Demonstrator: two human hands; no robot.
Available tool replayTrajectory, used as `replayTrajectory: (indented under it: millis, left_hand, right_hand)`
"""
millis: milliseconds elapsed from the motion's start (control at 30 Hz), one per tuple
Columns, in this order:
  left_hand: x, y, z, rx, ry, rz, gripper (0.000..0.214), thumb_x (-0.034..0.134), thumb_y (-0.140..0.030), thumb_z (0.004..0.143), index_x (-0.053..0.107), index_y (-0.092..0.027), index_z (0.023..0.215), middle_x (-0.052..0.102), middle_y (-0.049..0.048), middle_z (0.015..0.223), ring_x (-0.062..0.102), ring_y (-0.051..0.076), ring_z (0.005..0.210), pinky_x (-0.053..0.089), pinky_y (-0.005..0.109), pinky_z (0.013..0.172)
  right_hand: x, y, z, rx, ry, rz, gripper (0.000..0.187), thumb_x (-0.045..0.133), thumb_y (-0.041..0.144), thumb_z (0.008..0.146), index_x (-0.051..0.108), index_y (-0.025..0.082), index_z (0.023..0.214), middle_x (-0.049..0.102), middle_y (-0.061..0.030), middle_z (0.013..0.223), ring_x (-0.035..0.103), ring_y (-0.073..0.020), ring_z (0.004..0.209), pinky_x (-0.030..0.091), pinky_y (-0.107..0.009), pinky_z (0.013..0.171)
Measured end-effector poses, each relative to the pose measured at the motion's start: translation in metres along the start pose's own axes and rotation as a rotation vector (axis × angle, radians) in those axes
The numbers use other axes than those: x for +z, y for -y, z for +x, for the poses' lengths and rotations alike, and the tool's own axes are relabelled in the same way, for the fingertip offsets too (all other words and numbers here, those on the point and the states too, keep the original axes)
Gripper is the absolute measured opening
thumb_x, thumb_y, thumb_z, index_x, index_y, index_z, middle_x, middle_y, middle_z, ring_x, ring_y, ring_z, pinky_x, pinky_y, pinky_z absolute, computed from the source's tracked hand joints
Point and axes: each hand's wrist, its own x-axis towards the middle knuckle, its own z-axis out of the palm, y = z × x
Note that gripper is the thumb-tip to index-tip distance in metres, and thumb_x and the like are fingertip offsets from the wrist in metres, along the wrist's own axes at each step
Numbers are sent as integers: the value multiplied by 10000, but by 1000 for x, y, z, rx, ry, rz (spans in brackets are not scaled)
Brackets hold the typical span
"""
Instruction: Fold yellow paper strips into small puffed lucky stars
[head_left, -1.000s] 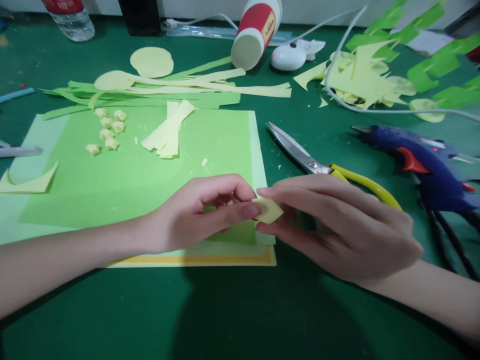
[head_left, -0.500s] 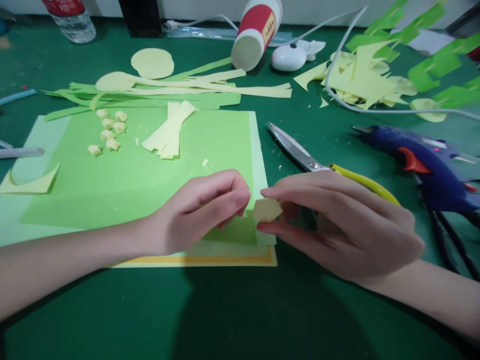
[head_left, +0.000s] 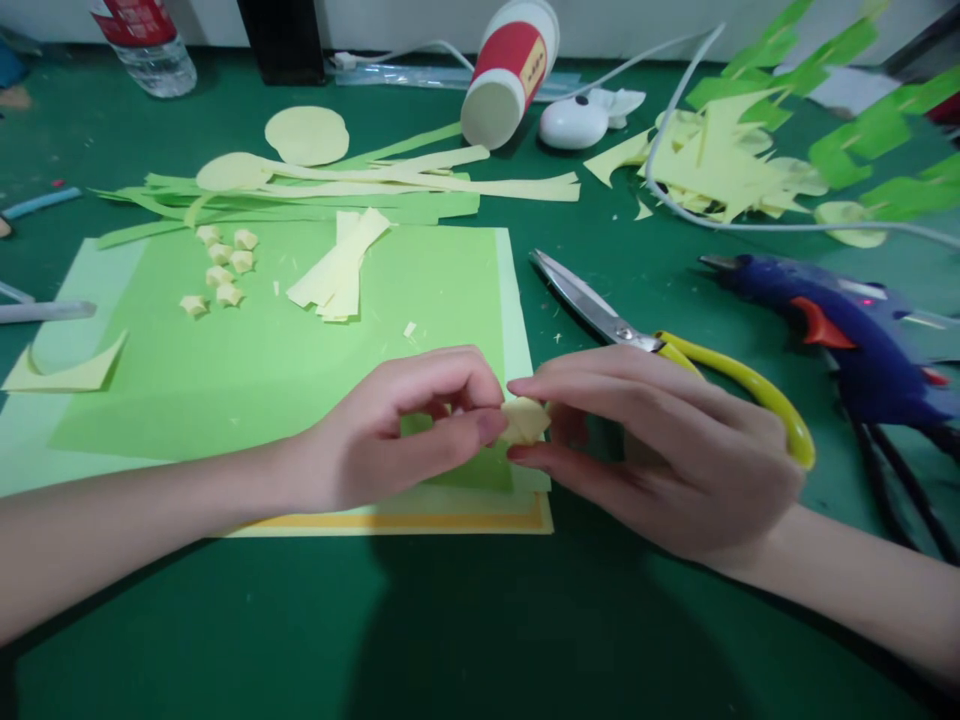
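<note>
A small folded pale-yellow paper star [head_left: 527, 420] sits between my two hands, above the right edge of the green paper sheets [head_left: 427, 290]. The thumb and fingers of my right hand [head_left: 660, 445] pinch it from the right. My left hand [head_left: 420, 425] grips its left side with thumb and curled forefinger. Several finished paper stars [head_left: 220, 272] lie in a cluster at the sheet's upper left. Crossed pale-yellow paper strips [head_left: 341, 270] rest near its top middle. Scissors with yellow handles [head_left: 611, 320] lie just beyond my right hand, which partly covers them.
Long green and yellow strips [head_left: 315, 195] lie behind the sheets. At the right is a blue glue gun [head_left: 832, 320]; paper scraps [head_left: 724, 165] and a white cable [head_left: 652, 150] are behind it. A tipped paper cup [head_left: 506, 75] and a water bottle [head_left: 146, 50] stand at the back.
My right hand has shifted slightly left with the paper star. My left thumb and forefinger have opened a little and closed on the star's left side.
</note>
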Motion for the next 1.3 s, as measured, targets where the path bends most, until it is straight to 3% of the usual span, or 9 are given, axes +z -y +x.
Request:
replayTrajectory:
  millis: [300,500,667,900,1300]
  left_hand:
    - [3,1,-2,29,-122,117,148,482,-32,741,469,-154,659,483,-31,674,442,63,600,351,185,525]
    - [0,-5,-3,-139,-58,-25,160,378,-235,876,486,-172,775,454,-24,729,440,70,612,361,203,550]
    - [-2,-10,0,-144,17,52,170,404,-218,859,491,-150,731,464,-11,754,452,77,652,378,210,593]
    - [2,-8,-1,-169,-42,63,121,451,-176,823,482,-155,708,481,-18,739,451,78,669,377,201,613]
    - [2,-13,0,-236,-31,57,82,483,-206,802,453,-158,742,459,-18,746,431,84,658,368,208,596]
  right_hand:
    - [1,-1,0,18,-14,-2,88,595,153,780,544,124,846,624,-67,731,583,-93,660,482,-184,543]
    - [2,0,-2,26,-70,-5,155,640,166,741,526,152,845,616,-55,727,567,-100,605,450,-201,478]
    - [4,0,-4,48,-92,17,152,644,200,741,523,150,819,607,-53,717,563,-99,611,437,-197,472]
    - [10,-1,-5,78,-81,3,186,653,267,731,520,147,779,595,-45,707,551,-92,574,420,-187,449]
    - [14,-4,-6,74,-127,4,151,610,244,756,488,158,743,565,-32,694,529,-92,575,396,-187,437]
